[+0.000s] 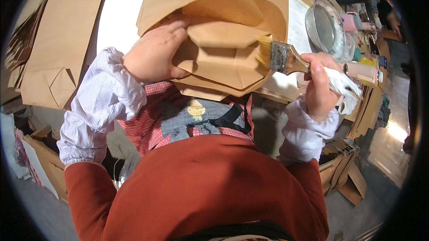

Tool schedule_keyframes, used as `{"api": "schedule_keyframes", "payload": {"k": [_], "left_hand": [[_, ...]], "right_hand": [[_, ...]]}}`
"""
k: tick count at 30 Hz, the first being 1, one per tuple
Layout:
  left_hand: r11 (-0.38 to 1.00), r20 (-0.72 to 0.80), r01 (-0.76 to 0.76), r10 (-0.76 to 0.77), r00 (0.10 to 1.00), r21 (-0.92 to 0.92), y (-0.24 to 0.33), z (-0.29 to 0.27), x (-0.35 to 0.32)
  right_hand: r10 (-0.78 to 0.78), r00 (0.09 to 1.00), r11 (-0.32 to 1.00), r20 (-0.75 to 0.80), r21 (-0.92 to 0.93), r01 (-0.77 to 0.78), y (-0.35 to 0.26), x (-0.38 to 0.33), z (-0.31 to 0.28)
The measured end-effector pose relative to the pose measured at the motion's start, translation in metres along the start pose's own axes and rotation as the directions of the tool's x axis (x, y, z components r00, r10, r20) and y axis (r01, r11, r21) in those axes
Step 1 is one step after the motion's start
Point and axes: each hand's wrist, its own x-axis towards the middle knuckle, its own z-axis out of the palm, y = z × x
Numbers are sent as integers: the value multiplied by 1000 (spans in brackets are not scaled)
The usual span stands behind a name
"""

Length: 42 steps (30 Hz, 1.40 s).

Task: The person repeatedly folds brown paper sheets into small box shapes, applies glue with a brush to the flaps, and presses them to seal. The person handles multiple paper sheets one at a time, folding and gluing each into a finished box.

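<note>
At centre frame, the left hand point(152, 55) presses flat on the folded bottom of one brown paper bag point(223, 40). The right hand point(319, 84) grips one paintbrush point(286, 58), bristles touching the bag's right edge. One metal bowl point(326, 29) sits upper right.

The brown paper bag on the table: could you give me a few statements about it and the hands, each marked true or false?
1. The right hand holds a paintbrush. True.
2. The bristles touch the brown paper bag. True, at the edge of its folded bottom.
3. The left hand holds scissors. False: it presses flat on the bag's folds.
4. A metal bowl stands to the right of the bag. True.
5. The bag is white. False: it is brown.
</note>
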Motion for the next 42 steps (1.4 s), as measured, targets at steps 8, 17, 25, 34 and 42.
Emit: {"api": "schedule_keyframes", "payload": {"k": [8,17,25,34,42], "left_hand": [[997,80,-56,51,995,55,1,-5,3],[964,68,93,-79,995,-250,-11,-4,9],[981,-241,189,-193,951,-39,-17,32,38],[934,-327,331,-357,875,-134,-26,29,58],[976,-381,207,-170,909,59,-16,28,58]], "right_hand": [[-363,690,744,626,-250,619,72,39,63],[63,998,975,-5,-214,-62,36,25,22],[253,966,964,-45,-73,-256,73,-8,58],[309,943,950,123,-94,-299,58,8,116],[48,990,719,-136,-683,-128,79,-22,29]]}}
